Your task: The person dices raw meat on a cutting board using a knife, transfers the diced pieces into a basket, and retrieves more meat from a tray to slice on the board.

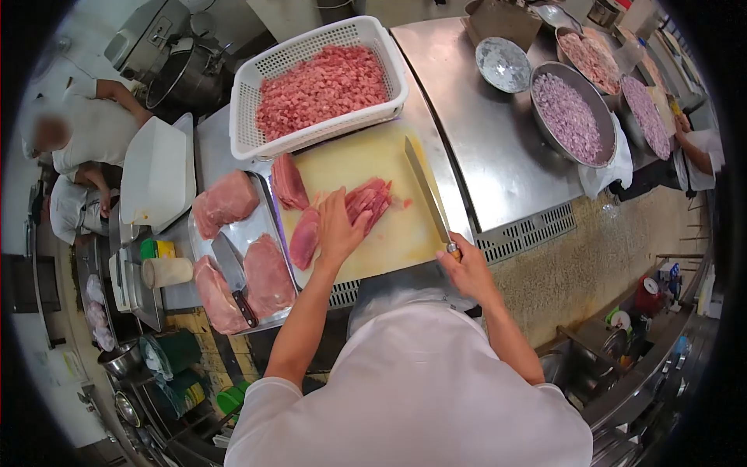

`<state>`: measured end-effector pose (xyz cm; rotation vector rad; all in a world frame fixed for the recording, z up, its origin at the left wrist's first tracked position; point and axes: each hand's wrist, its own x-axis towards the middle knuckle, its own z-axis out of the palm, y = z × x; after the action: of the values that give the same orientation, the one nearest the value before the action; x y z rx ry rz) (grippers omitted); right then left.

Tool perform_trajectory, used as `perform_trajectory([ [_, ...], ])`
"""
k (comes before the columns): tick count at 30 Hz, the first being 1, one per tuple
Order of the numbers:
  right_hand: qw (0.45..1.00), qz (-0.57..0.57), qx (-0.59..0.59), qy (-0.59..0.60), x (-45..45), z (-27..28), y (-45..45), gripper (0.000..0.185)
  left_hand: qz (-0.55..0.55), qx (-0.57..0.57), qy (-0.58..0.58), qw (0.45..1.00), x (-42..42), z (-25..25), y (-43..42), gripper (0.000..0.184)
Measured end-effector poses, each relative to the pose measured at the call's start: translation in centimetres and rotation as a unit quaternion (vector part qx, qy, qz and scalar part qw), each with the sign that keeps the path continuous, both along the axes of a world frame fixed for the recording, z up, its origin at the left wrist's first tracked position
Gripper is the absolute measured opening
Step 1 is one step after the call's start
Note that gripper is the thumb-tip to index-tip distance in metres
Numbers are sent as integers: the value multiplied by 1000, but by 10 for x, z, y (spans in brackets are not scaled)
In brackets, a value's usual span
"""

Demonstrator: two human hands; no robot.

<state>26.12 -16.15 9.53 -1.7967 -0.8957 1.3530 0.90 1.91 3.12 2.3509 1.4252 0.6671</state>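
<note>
Left hand (340, 226) is on the cut meat strips (369, 204), fingers partly spread, palm down; can't tell how hard it grips. Right hand (467, 268) is closed round the handle of a long knife (427, 189), blade pointing away from the body along the right side of the yellowed cutting board (405, 245), apart from the meat; can't tell if the blade touches the board. Strips lie mid-board, next to the left fingers. Two more raw meat pieces are on the board's left side: an upper chunk (289, 184) and a lower chunk (304, 238), the latter just beside the left hand. Metal tray (267, 218) left of the board holds three raw meat slabs (270, 272) and a black-handled cleaver (229, 261) lying between them. White perforated basket (331, 133) beyond the board holds diced meat (323, 87). Steel table at right bears a metal bowl (538, 149) of chopped purple-white bits. Another person (85, 124) stands far left.
</note>
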Motion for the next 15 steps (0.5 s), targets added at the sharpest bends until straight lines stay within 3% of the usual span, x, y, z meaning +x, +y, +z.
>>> perform_trajectory([
  [3, 994, -1, -54, 90, 2, -4, -2, 63, 47, -14, 91, 995, 33, -3, -17, 80],
  [9, 985, 10, -100, 141, 16, -3, 2, 64, -40, 18, 90, 995, 18, -23, -8, 88],
  [12, 985, -1, -105, 136, 12, -6, 1, 64, -70, 24, 42, 996, 16, -9, -10, 78],
  [15, 987, -8, -88, 134, 11, -5, 3, 64, -81, 105, 72, 989, 45, 15, -24, 61],
])
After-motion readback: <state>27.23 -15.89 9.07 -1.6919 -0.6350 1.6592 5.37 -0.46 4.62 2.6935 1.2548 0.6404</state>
